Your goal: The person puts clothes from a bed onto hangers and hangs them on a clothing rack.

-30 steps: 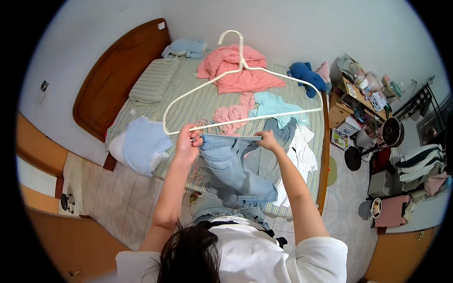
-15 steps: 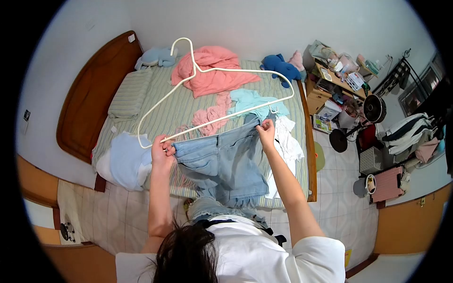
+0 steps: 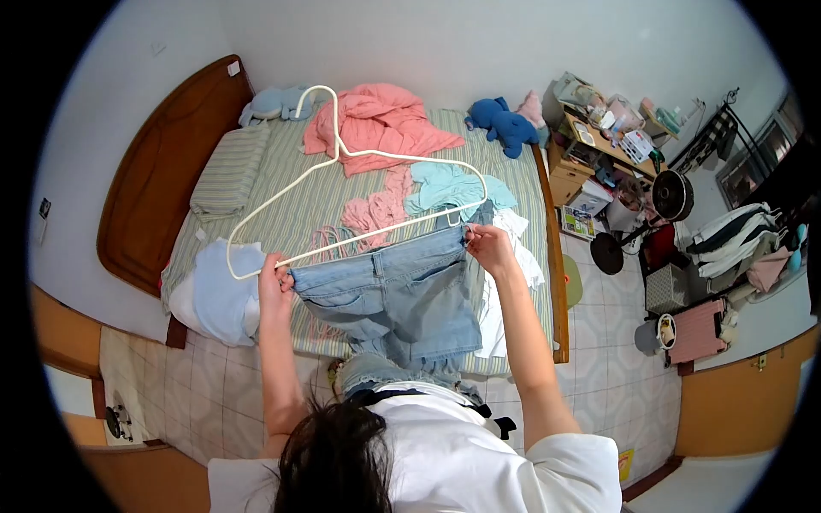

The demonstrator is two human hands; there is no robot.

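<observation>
Light blue denim shorts hang stretched out by the waistband between my two hands. My left hand is closed around the left waistband corner, beside the lower bar of a large white hanger. The hanger rises above the shorts with its hook at the upper left. At the right waistband corner, my right hand pinches the denim. A small clip-like loop of the hanger shows just left of those fingers. Whether it holds the cloth cannot be made out.
On the striped bed lie a pink cloth, a turquoise garment, white clothes and a light blue cloth. A blue plush toy is at the back. A cluttered desk and a fan stand right.
The shorts are spread wider and flatter, with the waistband now stretched between both hands. Hanger and hands have shifted left and the hanger has come lower in view.
</observation>
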